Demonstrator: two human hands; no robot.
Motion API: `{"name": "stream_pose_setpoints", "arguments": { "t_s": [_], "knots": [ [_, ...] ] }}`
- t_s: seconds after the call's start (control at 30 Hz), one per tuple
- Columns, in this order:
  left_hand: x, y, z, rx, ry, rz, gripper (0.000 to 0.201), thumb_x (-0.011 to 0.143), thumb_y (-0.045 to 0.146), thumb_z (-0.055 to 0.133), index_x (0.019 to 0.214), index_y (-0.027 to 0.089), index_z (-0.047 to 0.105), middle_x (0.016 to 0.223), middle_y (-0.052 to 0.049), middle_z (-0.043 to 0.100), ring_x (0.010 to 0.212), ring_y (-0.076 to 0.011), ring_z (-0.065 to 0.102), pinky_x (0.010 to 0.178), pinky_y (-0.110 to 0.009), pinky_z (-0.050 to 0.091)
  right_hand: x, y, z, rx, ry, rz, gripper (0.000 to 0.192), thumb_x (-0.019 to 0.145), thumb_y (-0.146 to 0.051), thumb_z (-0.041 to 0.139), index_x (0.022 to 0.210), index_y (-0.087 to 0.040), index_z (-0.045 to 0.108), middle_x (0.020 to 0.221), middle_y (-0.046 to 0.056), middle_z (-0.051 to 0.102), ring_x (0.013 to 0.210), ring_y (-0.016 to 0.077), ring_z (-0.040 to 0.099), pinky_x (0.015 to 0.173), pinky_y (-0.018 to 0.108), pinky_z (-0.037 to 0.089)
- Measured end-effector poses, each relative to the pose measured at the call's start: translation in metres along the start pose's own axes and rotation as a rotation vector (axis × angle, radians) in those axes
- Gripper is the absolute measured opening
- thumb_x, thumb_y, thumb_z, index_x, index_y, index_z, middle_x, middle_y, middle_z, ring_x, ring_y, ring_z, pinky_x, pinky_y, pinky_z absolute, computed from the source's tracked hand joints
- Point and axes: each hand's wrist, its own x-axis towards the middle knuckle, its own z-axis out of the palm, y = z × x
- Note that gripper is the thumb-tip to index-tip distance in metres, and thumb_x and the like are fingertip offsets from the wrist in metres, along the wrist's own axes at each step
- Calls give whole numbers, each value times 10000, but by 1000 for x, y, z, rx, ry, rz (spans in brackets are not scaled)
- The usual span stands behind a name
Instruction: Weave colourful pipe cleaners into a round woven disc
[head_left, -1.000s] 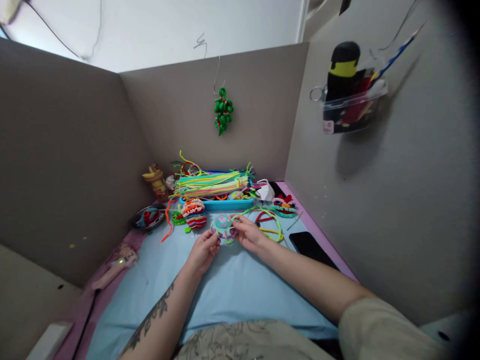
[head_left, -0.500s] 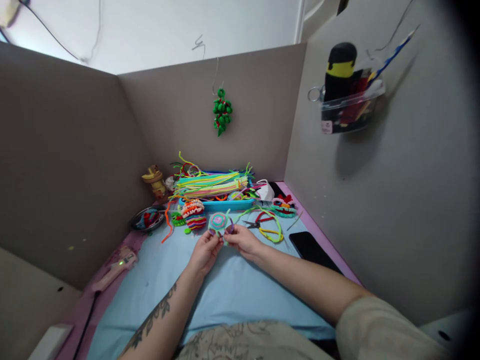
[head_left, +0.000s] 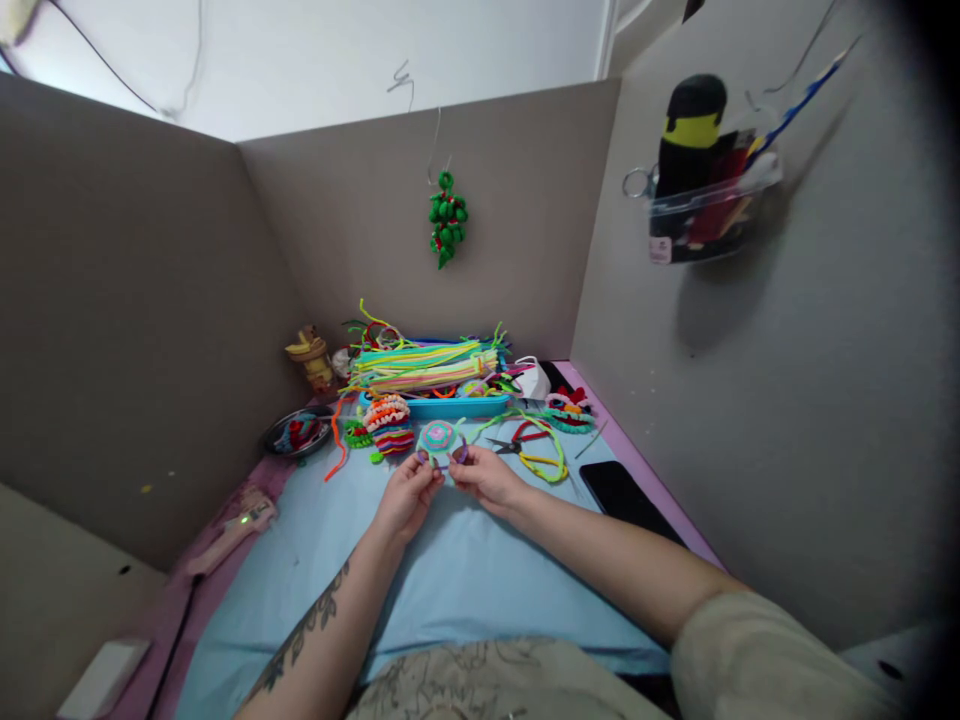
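A small round pipe-cleaner piece, coiled in teal and pink with a few stubs sticking out, is held up in front of me. My left hand pinches its lower left edge. On the lower right edge, my right hand grips it beside a purple loop. The fingertips hide part of its near side. Right of my right hand lie scissors with red and yellow handles, and a bent green pipe cleaner runs around them. Close on the left stands a striped pipe-cleaner figure.
A blue tray full of pipe cleaners stands at the back. A dark bowl and a pink glue gun lie left. On the right are a phone and a pink-and-teal craft. Grey panels surround the table.
My view has shifted slightly. Both hands keep hold of the round pipe-cleaner piece in nearly the same place, with the fingers changing position only a little.
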Motion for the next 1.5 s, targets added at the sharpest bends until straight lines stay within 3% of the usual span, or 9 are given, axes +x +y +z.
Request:
{"name": "stream_pose_setpoints", "arguments": {
  "t_s": [0.47,0.73,1.0,1.17,1.27,1.5],
  "knots": [
    [-3,6,1,47,-20,-10,257,638,141,722,845,134,570,765,-18,616,626,-57,571,665,-171,495,-1,1,-2,22,-108,27,367,529,-311,785,717,-153,512,584,-46,524,532,71,472,537,220,386],
    [-7,10,2,121,-72,-14,250,640,165,725,857,127,607,813,-48,636,657,-84,580,677,-199,478,-3,-5,-4,38,-160,58,333,513,-211,782,720,-155,528,597,-53,519,530,64,484,552,213,391],
    [-9,16,3,312,-86,85,259,623,214,732,859,136,658,803,-50,660,719,-142,583,693,-252,458,-3,-12,-14,-17,-342,58,324,525,-207,783,754,-144,563,590,-34,545,532,81,499,540,220,370],
    [-10,17,3,360,-129,99,238,597,190,740,820,126,683,751,-46,669,739,-171,590,745,-285,447,-3,-14,-17,5,-377,112,339,555,-267,785,782,-126,576,623,-4,580,560,95,531,566,234,392],
    [-10,17,3,318,-98,89,244,597,191,739,826,128,684,769,-46,667,735,-162,588,729,-274,452,-2,-12,-17,26,-357,137,334,553,-280,788,765,-131,578,609,-4,583,546,94,531,553,233,390],
    [-6,12,0,180,25,64,252,610,219,741,841,145,670,771,-26,637,667,-111,578,674,-243,472,2,-4,-14,122,-144,221,287,519,-166,788,727,-136,593,592,-25,576,549,85,535,580,236,418]
  ]
}}
